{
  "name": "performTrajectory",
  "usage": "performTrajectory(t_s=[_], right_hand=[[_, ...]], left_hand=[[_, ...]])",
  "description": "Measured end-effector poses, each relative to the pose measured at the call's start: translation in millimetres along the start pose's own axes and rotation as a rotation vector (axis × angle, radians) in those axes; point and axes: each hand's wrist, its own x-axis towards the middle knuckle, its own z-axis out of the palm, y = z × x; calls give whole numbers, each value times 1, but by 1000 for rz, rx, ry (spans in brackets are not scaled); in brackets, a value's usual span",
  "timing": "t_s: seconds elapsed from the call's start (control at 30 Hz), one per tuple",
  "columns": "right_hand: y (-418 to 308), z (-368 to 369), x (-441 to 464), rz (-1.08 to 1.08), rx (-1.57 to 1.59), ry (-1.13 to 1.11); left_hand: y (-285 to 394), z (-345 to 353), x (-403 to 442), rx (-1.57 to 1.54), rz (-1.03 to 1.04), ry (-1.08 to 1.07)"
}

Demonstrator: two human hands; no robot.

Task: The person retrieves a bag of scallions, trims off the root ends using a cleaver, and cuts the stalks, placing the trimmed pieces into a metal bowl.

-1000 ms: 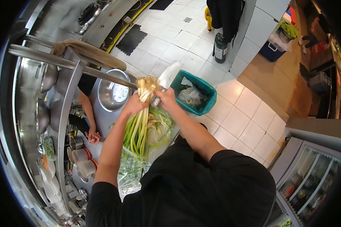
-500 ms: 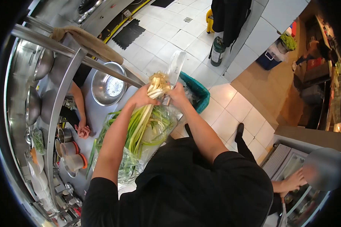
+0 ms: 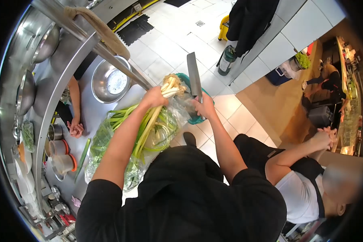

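Observation:
A bunch of green onions [image 3: 150, 126] lies across the counter, its white ends and roots raised toward the far side. My left hand [image 3: 155, 98] is closed around the white stems just below the roots. In my right hand [image 3: 204, 105] is a cleaver [image 3: 194, 74], gripped by the handle with its broad blade pointing away from me, apart from the bunch. Under the green leaves spreads a clear plastic bag [image 3: 129, 169]. Just beyond the roots, partly hidden by my hands, is a bin with a teal liner [image 3: 197, 119].
A steel bowl [image 3: 111, 80] stands on the counter at left, below a metal rail [image 3: 119, 64]. Another person's hand [image 3: 75, 128] rests near lidded containers [image 3: 62, 163]. A person in a white shirt [image 3: 296, 193] stands close at my right. A fire extinguisher [image 3: 227, 60] is by the wall.
My right hand with the cleaver has moved right, away from the roots. The left hand still grips the bunch. The person at right has come closer.

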Motion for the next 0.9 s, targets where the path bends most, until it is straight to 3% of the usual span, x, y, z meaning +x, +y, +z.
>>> performTrajectory(t_s=[0.07, 0.13, 0.2, 0.3, 0.43, 0.77, 0.83, 0.9], right_hand=[[4, -3, -17, -81, -119, 97], [-10, -2, -37, -354, -368, 262], [-27, 0, -59, -316, -404, 214], [-53, 16, -83, -439, -419, 216], [-62, 23, -89, -436, -679, 104], [-64, 22, -89, -466, -821, 27], [-78, 17, -97, -284, -888, -105], [-81, 13, -98, -235, -910, -142]], left_hand=[[7, -3, -6, 17, -10, -4], [12, -6, -8, 41, -20, 0], [15, -8, -8, 79, -43, -37], [28, -16, -21, 97, -52, -37], [33, -16, -25, 110, -78, -43], [38, -15, -26, 127, -147, -64], [38, -13, -26, 139, -154, -61], [38, -10, -28, 161, -143, 5]])
